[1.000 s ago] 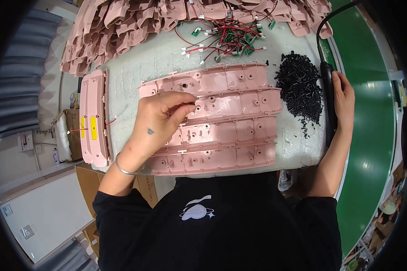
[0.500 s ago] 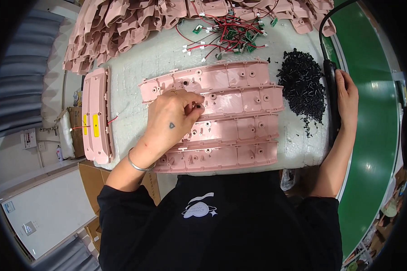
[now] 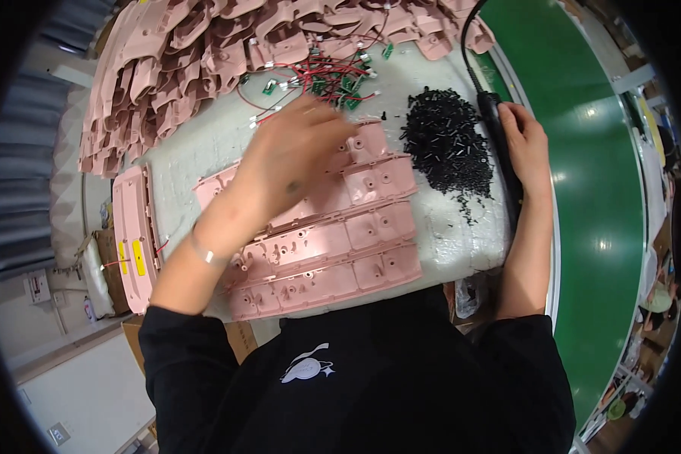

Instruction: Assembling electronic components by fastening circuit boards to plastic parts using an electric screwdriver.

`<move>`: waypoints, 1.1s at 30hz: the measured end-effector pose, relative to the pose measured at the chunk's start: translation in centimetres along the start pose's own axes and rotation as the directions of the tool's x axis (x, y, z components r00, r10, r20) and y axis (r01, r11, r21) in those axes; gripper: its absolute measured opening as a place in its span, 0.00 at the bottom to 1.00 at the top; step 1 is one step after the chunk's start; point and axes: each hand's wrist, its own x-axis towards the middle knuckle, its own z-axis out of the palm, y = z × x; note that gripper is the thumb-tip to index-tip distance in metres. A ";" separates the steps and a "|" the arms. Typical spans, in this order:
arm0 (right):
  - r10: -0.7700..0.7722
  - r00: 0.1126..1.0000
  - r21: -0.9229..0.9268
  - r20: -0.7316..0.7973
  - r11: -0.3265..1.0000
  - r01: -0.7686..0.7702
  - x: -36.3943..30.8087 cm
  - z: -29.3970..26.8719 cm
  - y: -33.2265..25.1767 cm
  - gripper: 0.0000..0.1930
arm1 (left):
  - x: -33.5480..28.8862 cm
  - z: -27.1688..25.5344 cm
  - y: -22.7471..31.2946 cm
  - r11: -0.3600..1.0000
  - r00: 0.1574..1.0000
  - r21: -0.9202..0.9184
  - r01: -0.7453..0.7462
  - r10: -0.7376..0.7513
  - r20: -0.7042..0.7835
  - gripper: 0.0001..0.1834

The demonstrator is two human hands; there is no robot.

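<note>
My left hand (image 3: 296,151) is raised over the far pink plastic panels, smeared by motion; its fingers and anything in them cannot be made out. It hides part of the far panel (image 3: 367,139) and borders the heap of small green circuit boards with red and black wires (image 3: 348,82). Below it, more curved pink panels (image 3: 340,242) lie in a row, with screw posts and holes facing up. At the right edge of the table, my right hand (image 3: 525,147) is closed round a long black corded tool (image 3: 507,170), apparently an electric screwdriver.
Left of the tool lies a heap of small black screw-like pieces (image 3: 446,140). Many pink shells (image 3: 197,68) are stacked along the far side. Pink parts with yellow patches (image 3: 135,234) stand at the left. A green belt surface (image 3: 601,227) runs along the right.
My left hand has lifted off the pink panels and moved away from me, toward the wired boards. My right hand stays on the black tool. The whole view has shifted and tilted somewhat.
</note>
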 end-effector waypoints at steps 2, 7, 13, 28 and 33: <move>-0.008 1.000 -0.003 -0.006 1.000 0.008 0.0 0.1 0.2 0.19 | 3.5 1.9 -2.3 0.962 0.952 -0.043 -0.268 0.272 0.142 0.11; 0.034 0.999 -0.014 -0.005 0.999 -0.034 -0.3 -0.1 0.0 0.20 | 8.6 5.2 -4.3 0.915 0.760 -0.070 -0.396 0.370 0.534 0.09; 0.017 0.999 0.032 0.040 0.999 -0.018 0.2 0.2 1.0 0.20 | 8.3 4.2 -5.5 0.940 0.858 -0.166 -0.298 0.340 0.385 0.09; 0.075 0.986 0.027 0.149 0.996 -0.080 1.1 -0.2 2.1 0.23 | -14.2 -1.7 5.6 0.661 0.695 -0.242 0.711 -0.713 0.095 0.10; 0.072 0.987 0.054 0.145 0.995 -0.080 0.9 -0.3 2.4 0.24 | -13.7 -1.6 6.0 0.658 0.677 -0.164 0.735 -0.726 0.121 0.10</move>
